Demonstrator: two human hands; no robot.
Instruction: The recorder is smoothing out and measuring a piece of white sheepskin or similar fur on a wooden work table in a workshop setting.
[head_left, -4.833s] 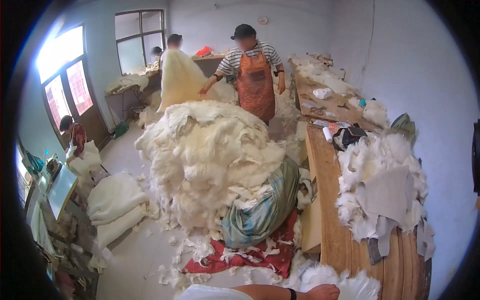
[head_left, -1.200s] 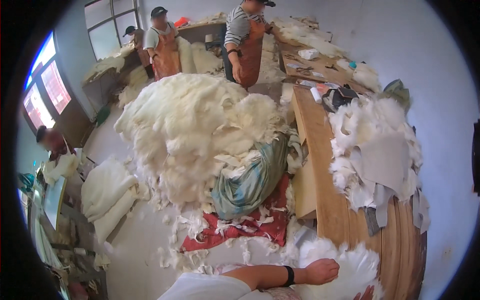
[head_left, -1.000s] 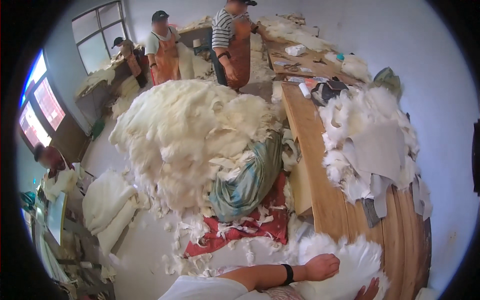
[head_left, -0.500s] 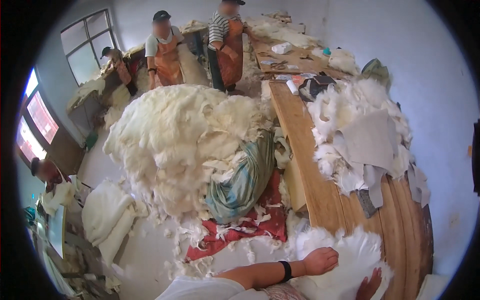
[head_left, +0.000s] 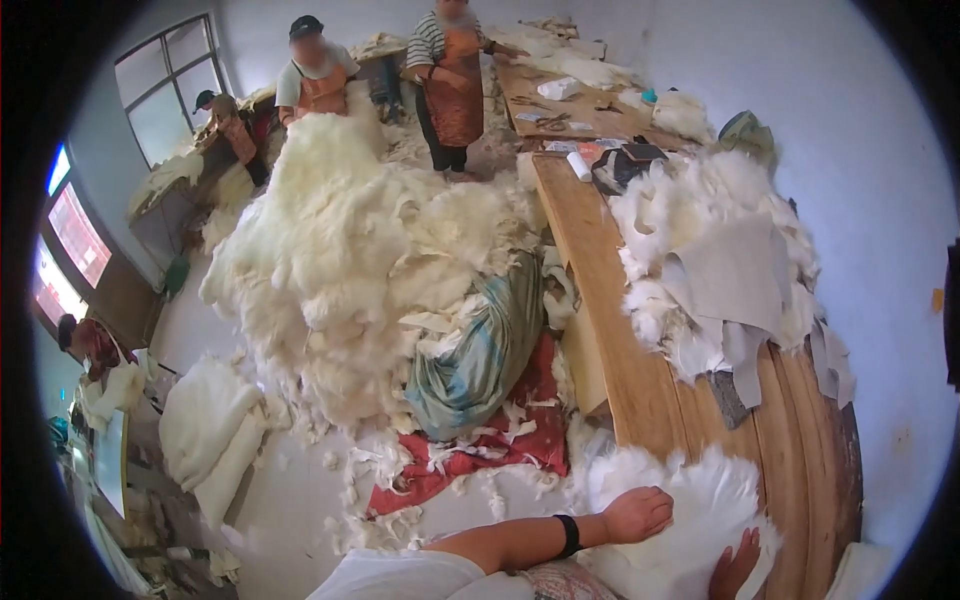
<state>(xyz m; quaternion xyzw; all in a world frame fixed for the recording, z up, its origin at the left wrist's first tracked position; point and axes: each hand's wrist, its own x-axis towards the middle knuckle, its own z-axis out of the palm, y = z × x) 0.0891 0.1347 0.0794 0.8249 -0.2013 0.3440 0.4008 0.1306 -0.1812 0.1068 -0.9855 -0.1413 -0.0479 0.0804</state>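
A fluffy white sheepskin (head_left: pixel 690 500) lies on the near end of the wooden table and hangs toward my body. My left hand (head_left: pixel 638 514), a black band round its wrist, rests on the pelt's upper part with fingers curled down into the wool. Lower and to the right, my right hand (head_left: pixel 735 566) lies against the same pelt, fingers stretched out. Part of its palm and its forearm fall outside the picture.
Farther along the plank table (head_left: pixel 640 380) is a heap of white pelts (head_left: pixel 715 240) with a grey hide (head_left: pixel 730 275) on top. A large wool pile (head_left: pixel 330 260) stands left, beside a green-blue cloth bundle (head_left: pixel 475 360) on a red sheet (head_left: pixel 480 455). Several people in aprons work beyond.
A person behind the pile has lifted a pelt upright. My view has shifted slightly. My hands stay on the sheepskin, the right one a little higher in view.
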